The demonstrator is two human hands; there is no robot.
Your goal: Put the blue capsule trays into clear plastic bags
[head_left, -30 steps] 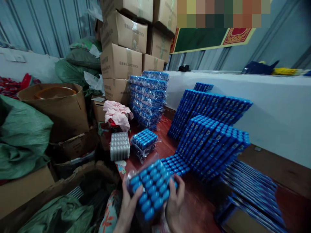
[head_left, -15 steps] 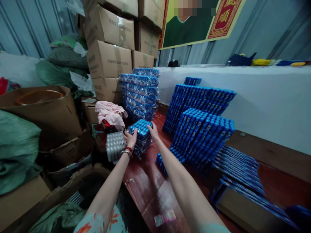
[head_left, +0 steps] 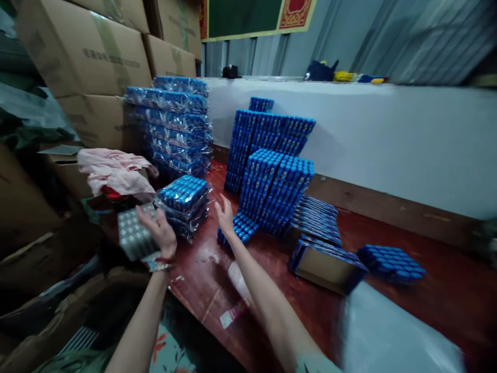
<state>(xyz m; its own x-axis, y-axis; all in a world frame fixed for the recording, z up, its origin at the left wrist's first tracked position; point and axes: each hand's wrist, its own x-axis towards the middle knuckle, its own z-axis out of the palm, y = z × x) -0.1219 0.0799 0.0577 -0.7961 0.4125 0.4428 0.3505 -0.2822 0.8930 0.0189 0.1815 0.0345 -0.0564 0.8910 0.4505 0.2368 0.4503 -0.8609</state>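
Observation:
My left hand (head_left: 160, 230) is open, in front of a grey tray-like block (head_left: 134, 230) and beside a small stack of plastic-wrapped blue battery packs (head_left: 184, 199). To the right of that stack, my right hand (head_left: 225, 215) is open with its fingers raised and nothing in it. It is next to a low group of blue batteries (head_left: 243, 228) on the red table (head_left: 202, 269). Tall rows of blue batteries (head_left: 274, 181) stand behind it. A higher stack of wrapped packs (head_left: 174, 124) rises at the back left.
Cardboard boxes (head_left: 104, 57) are piled at the left, with a pink cloth (head_left: 116, 168) below them. On the right lie flat blue cartons (head_left: 316, 220), an open box (head_left: 326, 267), more batteries (head_left: 392, 264) and a clear plastic sheet (head_left: 399, 331).
Both hands have come off the small wrapped stack and moved apart. The view has swung right, showing more batteries and the plastic sheet.

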